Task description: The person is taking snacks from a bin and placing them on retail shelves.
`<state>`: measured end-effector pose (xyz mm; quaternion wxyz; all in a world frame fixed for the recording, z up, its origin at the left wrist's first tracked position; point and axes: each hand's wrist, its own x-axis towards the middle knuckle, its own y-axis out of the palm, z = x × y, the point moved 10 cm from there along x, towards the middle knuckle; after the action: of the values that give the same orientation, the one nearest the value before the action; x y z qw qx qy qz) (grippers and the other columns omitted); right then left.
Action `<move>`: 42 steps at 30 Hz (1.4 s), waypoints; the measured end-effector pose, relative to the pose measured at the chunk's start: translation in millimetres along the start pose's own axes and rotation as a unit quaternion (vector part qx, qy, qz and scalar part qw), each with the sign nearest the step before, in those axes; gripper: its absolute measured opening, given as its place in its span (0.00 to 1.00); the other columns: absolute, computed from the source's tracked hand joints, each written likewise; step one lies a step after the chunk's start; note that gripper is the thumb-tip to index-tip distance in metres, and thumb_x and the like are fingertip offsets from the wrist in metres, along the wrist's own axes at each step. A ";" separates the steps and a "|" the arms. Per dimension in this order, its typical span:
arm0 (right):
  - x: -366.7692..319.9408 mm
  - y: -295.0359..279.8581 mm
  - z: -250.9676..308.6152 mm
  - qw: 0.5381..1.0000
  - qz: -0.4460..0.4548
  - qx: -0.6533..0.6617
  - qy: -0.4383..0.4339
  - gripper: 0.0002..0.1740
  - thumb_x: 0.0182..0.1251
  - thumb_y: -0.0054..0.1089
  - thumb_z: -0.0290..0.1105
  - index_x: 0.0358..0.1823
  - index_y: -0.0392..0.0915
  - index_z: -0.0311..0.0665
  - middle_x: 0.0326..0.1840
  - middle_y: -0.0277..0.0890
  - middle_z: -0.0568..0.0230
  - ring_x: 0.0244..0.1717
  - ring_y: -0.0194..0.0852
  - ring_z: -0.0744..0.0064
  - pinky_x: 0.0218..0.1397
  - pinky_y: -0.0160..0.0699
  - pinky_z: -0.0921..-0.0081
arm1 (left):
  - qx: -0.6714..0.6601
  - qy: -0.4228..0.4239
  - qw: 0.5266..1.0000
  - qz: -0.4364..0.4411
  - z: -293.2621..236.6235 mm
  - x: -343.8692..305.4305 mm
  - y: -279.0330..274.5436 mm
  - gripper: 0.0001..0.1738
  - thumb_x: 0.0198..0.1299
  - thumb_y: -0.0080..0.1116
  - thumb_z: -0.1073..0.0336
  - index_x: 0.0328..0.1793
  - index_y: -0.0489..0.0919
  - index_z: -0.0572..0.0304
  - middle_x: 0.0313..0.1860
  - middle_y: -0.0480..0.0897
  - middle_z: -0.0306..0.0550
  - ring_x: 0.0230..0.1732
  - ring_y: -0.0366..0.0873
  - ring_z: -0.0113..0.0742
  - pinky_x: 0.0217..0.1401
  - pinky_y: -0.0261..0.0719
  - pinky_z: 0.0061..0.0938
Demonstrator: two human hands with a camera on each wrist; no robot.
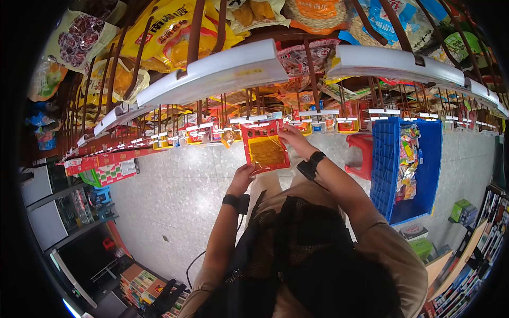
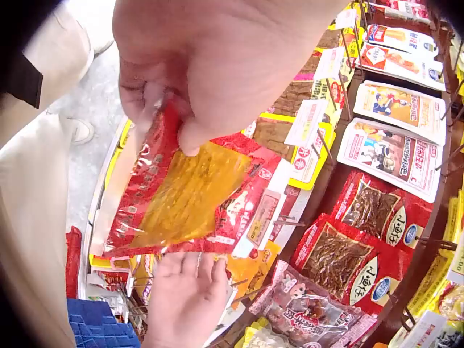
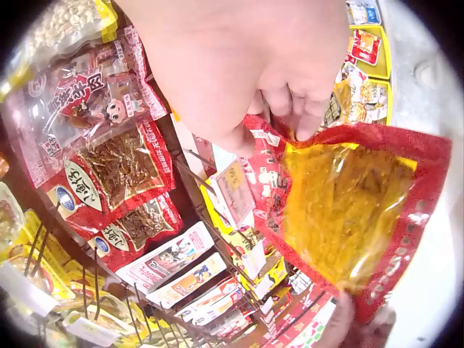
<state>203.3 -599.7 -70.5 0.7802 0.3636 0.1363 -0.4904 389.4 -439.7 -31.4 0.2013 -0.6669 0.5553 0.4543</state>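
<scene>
A red snack packet (image 1: 266, 152) with a clear window onto yellow-orange strips is held up in front of the body, below the shelf racks. My left hand (image 1: 242, 180) pinches its lower left corner, the thumb lying on the front face in the left wrist view. At the opposite upper corner my right hand (image 1: 295, 140) grips the red edge with bent fingers, as the right wrist view shows. Close behind the packet hang red small-fish snack bags (image 2: 351, 268) and a pinkish bag (image 2: 308, 308) on the rack.
Metal hooks and white price-tag rails (image 1: 212, 69) run across the front, close over the hands. To the right stands a blue crate (image 1: 386, 164) with colourful packets inside. A red stool (image 1: 361, 156) is beside it. Shelves (image 1: 69, 212) line the left side.
</scene>
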 end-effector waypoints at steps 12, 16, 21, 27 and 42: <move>-64.6 33.4 10.2 0.979 0.132 -0.108 0.114 0.23 0.70 0.58 0.49 0.59 0.71 0.45 0.42 0.80 0.70 0.34 0.76 0.82 0.35 0.70 0.82 | -0.037 0.051 0.998 -0.029 -44.2 36.5 3.3 0.18 0.67 0.59 0.50 0.55 0.75 0.49 0.45 0.81 0.35 0.44 0.78 0.30 0.41 0.72 0.24; -41.7 22.8 21.2 0.992 0.055 -0.107 0.035 0.19 0.71 0.57 0.45 0.56 0.74 0.43 0.41 0.81 0.68 0.32 0.74 0.82 0.34 0.71 0.82 | -0.113 0.048 0.992 -0.016 -56.7 53.2 8.8 0.17 0.66 0.61 0.51 0.54 0.74 0.49 0.43 0.79 0.38 0.44 0.76 0.30 0.40 0.71 0.23; -21.3 23.6 36.4 0.999 -0.002 -0.005 0.031 0.12 0.70 0.56 0.40 0.47 0.74 0.41 0.31 0.78 0.72 0.27 0.72 0.83 0.29 0.69 0.82 | -0.169 0.045 0.985 -0.003 -76.1 59.4 24.8 0.11 0.66 0.62 0.55 0.46 0.74 0.47 0.34 0.75 0.37 0.33 0.69 0.30 0.41 0.74 0.25; -0.8 13.9 10.4 0.997 -0.020 0.030 0.075 0.06 0.70 0.54 0.36 0.43 0.72 0.44 0.25 0.72 0.74 0.22 0.72 0.81 0.21 0.66 0.81 | -0.166 -0.001 0.986 -0.017 -44.6 79.5 9.2 0.09 0.66 0.60 0.57 0.46 0.75 0.48 0.39 0.80 0.41 0.39 0.76 0.33 0.43 0.76 0.26; 74.0 1.0 -27.6 0.960 -0.012 0.276 0.037 0.10 0.73 0.55 0.33 0.52 0.68 0.43 0.46 0.78 0.61 0.49 0.82 0.66 0.46 0.80 0.72 | -0.009 0.052 0.996 -0.074 22.6 -14.0 -45.8 0.30 0.66 0.50 0.64 0.74 0.62 0.56 0.65 0.73 0.55 0.57 0.77 0.45 0.52 0.77 0.33</move>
<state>243.8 -629.4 -131.5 0.6384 0.5805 0.0286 -0.5046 423.5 -400.6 -42.1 0.1994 -0.7305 0.5102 0.4078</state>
